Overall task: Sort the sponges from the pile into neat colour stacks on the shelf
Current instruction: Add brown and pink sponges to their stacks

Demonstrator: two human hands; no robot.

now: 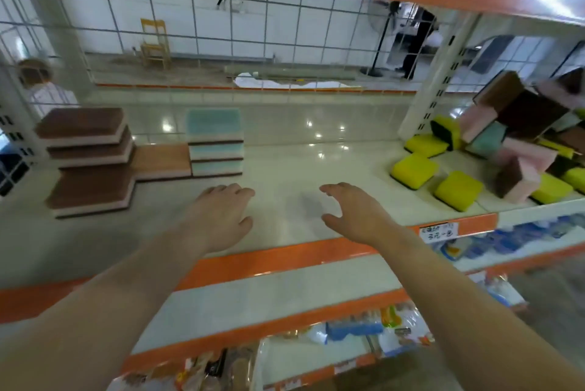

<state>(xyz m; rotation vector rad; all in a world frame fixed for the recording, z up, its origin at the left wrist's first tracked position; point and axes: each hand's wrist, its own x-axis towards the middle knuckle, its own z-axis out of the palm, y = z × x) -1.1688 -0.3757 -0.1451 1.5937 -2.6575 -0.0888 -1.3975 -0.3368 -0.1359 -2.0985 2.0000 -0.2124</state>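
Neither the left hand [221, 210] nor the right hand [351, 211] holds anything; both hover with fingers spread over the shelf [285, 169]. Brown stack [85, 150] and blue stack [215, 143] stand at left, with the unsorted sponge pile [506, 143] at right. Judged between picks; next, reach right for a yellow sponge [413, 169] and start a new stack.

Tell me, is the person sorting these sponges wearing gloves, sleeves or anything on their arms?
No. The left hand and right hand are both bare, without gloves, and no rings, watch or bracelet can be seen. Both forearms are uncovered as far as the picture shows; no sleeve comes into view.
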